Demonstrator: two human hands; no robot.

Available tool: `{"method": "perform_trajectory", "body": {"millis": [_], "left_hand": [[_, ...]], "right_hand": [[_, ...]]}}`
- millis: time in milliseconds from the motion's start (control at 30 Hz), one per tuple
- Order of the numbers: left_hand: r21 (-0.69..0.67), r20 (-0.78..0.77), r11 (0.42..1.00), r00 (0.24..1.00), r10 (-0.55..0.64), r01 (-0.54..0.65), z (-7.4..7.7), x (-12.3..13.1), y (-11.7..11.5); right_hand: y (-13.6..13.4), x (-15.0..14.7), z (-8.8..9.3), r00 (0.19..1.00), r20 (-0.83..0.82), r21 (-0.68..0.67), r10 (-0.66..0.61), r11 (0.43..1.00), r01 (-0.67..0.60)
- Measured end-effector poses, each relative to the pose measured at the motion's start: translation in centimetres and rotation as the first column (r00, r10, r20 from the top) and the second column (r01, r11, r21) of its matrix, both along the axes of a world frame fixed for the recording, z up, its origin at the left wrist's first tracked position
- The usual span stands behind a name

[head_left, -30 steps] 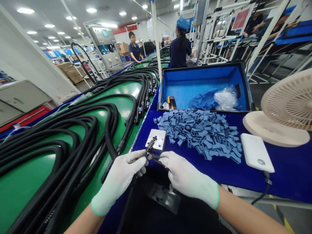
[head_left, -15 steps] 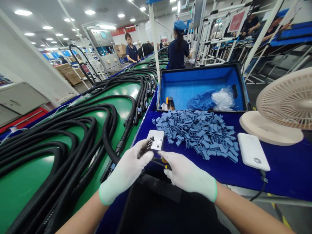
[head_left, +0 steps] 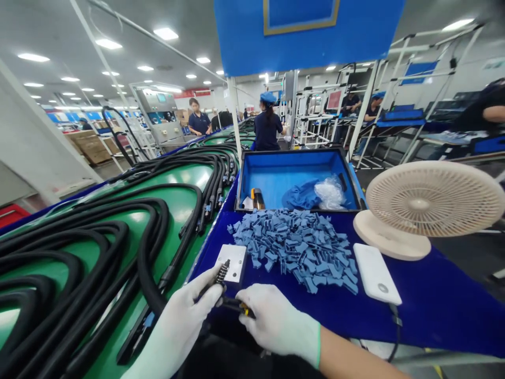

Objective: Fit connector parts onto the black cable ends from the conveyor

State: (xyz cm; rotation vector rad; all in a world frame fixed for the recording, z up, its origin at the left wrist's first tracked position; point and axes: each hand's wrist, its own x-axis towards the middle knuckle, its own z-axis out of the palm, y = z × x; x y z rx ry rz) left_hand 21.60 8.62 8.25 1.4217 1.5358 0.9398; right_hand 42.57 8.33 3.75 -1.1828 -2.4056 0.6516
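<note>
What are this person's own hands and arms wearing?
The left hand and right hand wear snug white gloves. The right glove ends in a thin green edge at the wrist; the left one's edge is out of view. No sleeve shows on the right forearm.

You have two gloved hands [head_left: 274, 320], one spring [head_left: 223, 271], one fan [head_left: 423, 204] on your table [head_left: 437, 295], one white block [head_left: 237, 256], blue clips [head_left: 295, 245] too many to count.
</note>
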Motion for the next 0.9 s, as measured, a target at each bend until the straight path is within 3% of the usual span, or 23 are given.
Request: {"method": "perform_trajectory", "body": {"millis": [100,200,300,367,433,500,533,567,633,767,900], "left_hand": [[-0.032,0.186,0.999,0.982,0.045,-0.040,0.4,0.0,-0.1],[-0.019,0.254,0.997,0.965,0.071,-0.068,1.5,0.1,-0.3],[-0.009,0.245,0.995,0.965,0.099,-0.100,2.0,0.4,-0.4],[0.000,0.230,0.996,0.969,0.089,-0.091,1.7,0.6,-0.4],[0.054,0.164,0.998,0.986,0.020,-0.030,1.1,0.7,-0.4],[0.141,0.021,0.988,0.997,-0.069,0.065,0.4,0.6,-0.7],[0.182,-0.072,0.975,0.991,-0.116,0.127,0.0,0.5,-0.8],[0.216,-0.165,0.958,0.974,-0.157,0.191,-0.3,0.3,-0.9],[0.264,-0.301,0.915,0.928,-0.222,0.304,-1.1,0.0,-1.0],[0.293,-0.359,0.831,0.860,-0.363,0.474,-1.9,-0.1,-0.6],[0.186,-0.331,0.799,0.802,-0.497,0.571,-0.9,0.6,0.3]], "right_hand": [[-0.5,1.4,0.0,0.994,0.105,0.085,-0.006,0.996,-0.003],[-0.3,2.5,-0.9,0.930,0.296,0.152,-0.218,0.972,0.180],[-0.7,2.9,-1.9,0.933,0.197,0.184,-0.300,0.946,0.265],[-1.5,2.5,-2.6,0.971,-0.058,0.039,-0.230,0.972,0.233],[-2.6,1.4,-3.2,0.917,-0.342,-0.285,-0.206,0.953,0.108],[-3.6,-0.1,-3.5,0.756,-0.557,-0.581,-0.343,0.812,-0.060],[-3.9,-0.9,-3.5,0.654,-0.617,-0.661,-0.438,0.739,-0.129],[-4.2,-1.6,-3.3,0.558,-0.649,-0.700,-0.517,0.693,-0.173],[-4.5,-2.5,-2.5,0.429,-0.666,-0.722,-0.610,0.672,-0.165],[-4.6,-2.4,-0.5,0.416,-0.638,-0.731,-0.648,0.680,-0.063],[-4.4,-1.2,0.6,0.421,-0.699,-0.659,-0.579,0.749,-0.065]]}}
